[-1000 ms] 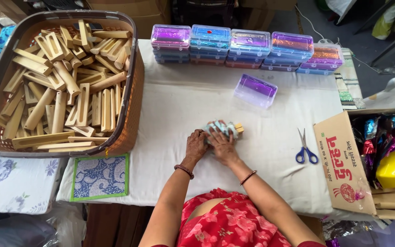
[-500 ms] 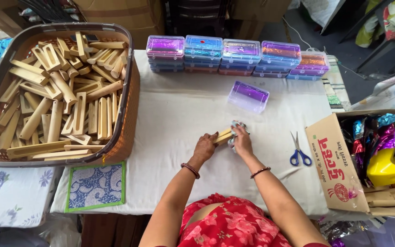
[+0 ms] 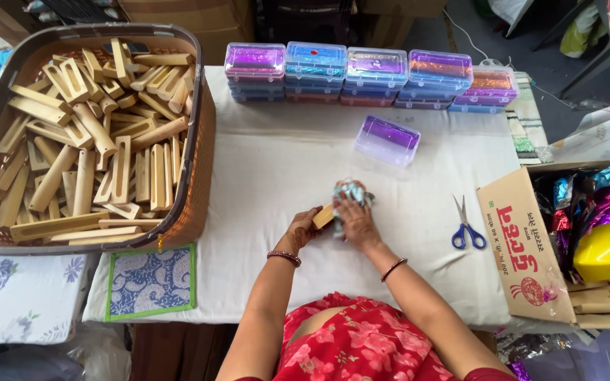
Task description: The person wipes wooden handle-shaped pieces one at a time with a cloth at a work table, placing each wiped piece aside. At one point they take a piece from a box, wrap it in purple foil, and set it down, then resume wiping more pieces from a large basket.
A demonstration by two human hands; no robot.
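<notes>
My left hand grips the bare end of a wooden block on the white tablecloth. My right hand presses shiny blue-silver foil around the block's other end. Both hands sit close together at the middle of the table, just in front of my red floral clothing. A single clear box with a purple lid lies a little beyond the hands.
A large brown basket of several wooden blocks fills the left. Stacked clear boxes with coloured lids line the far edge. Blue-handled scissors lie at right, beside a cardboard box of foil scraps. A blue patterned mat lies near left.
The hands shifted slightly toward the table's middle with the block. The block has turned, so its bare wooden end now sticks out to the left while foil covers the rest.
</notes>
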